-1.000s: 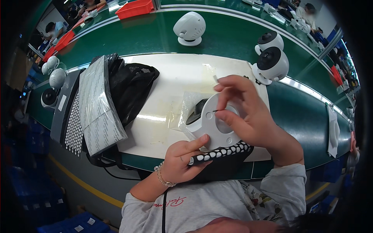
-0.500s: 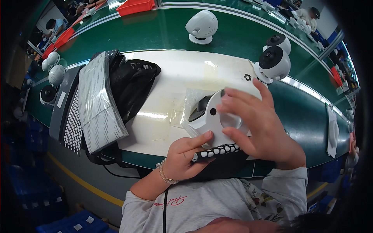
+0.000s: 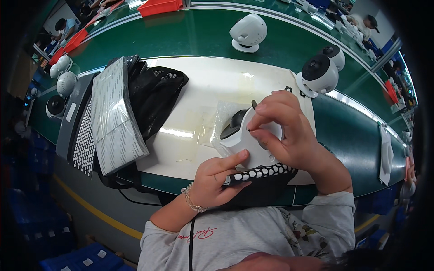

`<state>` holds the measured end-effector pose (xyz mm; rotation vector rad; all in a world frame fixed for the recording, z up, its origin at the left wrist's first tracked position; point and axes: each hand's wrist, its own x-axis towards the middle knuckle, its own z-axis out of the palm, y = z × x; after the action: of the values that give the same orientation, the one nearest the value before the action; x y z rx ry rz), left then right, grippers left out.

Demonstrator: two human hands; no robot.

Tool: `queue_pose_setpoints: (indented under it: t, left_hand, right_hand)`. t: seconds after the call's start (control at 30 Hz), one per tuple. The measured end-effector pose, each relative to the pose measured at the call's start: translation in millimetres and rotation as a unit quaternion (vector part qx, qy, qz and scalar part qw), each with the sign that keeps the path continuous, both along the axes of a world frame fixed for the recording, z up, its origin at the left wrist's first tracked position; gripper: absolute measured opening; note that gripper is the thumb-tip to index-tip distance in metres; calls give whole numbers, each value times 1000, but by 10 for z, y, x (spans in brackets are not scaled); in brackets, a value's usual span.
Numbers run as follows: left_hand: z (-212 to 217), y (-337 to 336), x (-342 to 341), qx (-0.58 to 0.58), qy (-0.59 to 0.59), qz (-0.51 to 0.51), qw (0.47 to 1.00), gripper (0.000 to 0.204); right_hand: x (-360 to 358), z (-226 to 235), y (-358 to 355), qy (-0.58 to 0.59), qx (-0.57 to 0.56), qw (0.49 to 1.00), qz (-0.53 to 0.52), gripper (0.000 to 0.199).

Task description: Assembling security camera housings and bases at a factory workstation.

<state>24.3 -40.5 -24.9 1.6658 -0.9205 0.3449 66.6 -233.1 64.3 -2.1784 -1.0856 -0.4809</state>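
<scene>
A white rounded device [image 3: 235, 144] with a glossy black round front lies tilted on clear bubble wrap [image 3: 223, 113], on a white board. My left hand [image 3: 217, 180] is closed round a black sheet with white dots [image 3: 266, 172], bent into a narrow strip at the device's near side. Its index finger stretches onto the white shell. My right hand [image 3: 285, 131] reaches over the device from the right, thumb and index fingertip pinched close to the shell. Whatever is between those fingertips is too small to make out. A small dark piece shows at the device's upper rim.
On the board's left lie a plastic-wrapped printed stack [image 3: 113, 117], a white dotted sheet [image 3: 83, 144] and a black mesh bag [image 3: 158, 95]. Similar white devices stand on the green conveyor [image 3: 199, 36] behind and at the right, including one black-faced device [image 3: 319, 74]. A red bin [image 3: 159, 7] sits beyond.
My right hand has come down from spread fingers to a pinch at the dark dot on the shell. Devices on the conveyor behind have shifted right. My left hand stays put.
</scene>
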Motion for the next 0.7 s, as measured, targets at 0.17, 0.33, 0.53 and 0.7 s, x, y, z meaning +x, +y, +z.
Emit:
queue_pose_setpoints:
  t: [0.17, 0.33, 0.53, 0.7]
  left_hand:
    - [14, 1, 4, 1, 6, -2, 1000, 22]
    - [15, 6, 6, 2, 10, -1, 1000, 21]
    - [19, 8, 6, 6, 17, -7, 1000, 21]
    - [0, 8, 1, 4, 12, -2, 1000, 21]
  right_hand:
    - [0, -58, -3, 90, 102, 989, 51, 56]
    - [5, 22, 38, 199, 89, 976, 13, 53]
    - [-46, -3, -12, 199, 96, 975, 16, 57]
    - [-42, 65, 49, 305, 196, 932, 0, 57]
